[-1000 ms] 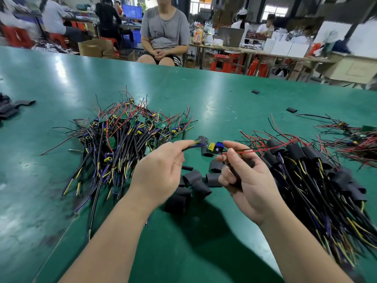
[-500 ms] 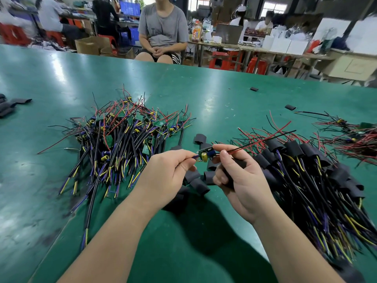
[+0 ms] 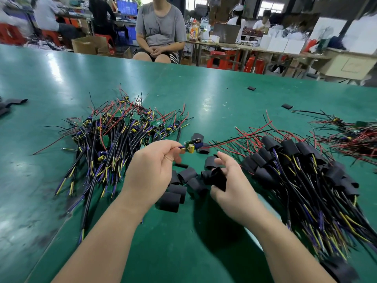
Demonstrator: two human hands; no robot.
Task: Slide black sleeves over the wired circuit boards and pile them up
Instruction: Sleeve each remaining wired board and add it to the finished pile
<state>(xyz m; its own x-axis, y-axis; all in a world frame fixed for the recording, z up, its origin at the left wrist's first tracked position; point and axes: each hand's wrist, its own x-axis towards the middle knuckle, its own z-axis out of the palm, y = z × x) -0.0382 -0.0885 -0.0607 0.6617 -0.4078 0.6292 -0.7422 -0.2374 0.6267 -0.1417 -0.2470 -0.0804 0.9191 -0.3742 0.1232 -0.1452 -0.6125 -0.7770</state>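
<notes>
My left hand [image 3: 152, 164] pinches the wires of a small green circuit board [image 3: 191, 146] with a yellow part, holding it above the table; its red and black leads trail to the right. My right hand [image 3: 228, 184] sits just below and right of the board and holds a black sleeve [image 3: 216, 177] between thumb and fingers, with the forefinger stretched out. Loose black sleeves [image 3: 179, 188] lie on the table between my hands. A heap of bare wired boards [image 3: 118, 135] lies to the left. A pile of sleeved boards [image 3: 302, 172] lies to the right.
The green table [image 3: 204, 94] carries stray sleeves at the far right [image 3: 287, 106] and left edge [image 3: 12, 103]. Another wire bundle [image 3: 350, 135] lies far right. A person in a grey shirt [image 3: 161, 27] sits across the table; others work at benches behind.
My right hand let go of the board end and dropped lower with a black sleeve in it. My left hand kept the board and lifted it slightly.
</notes>
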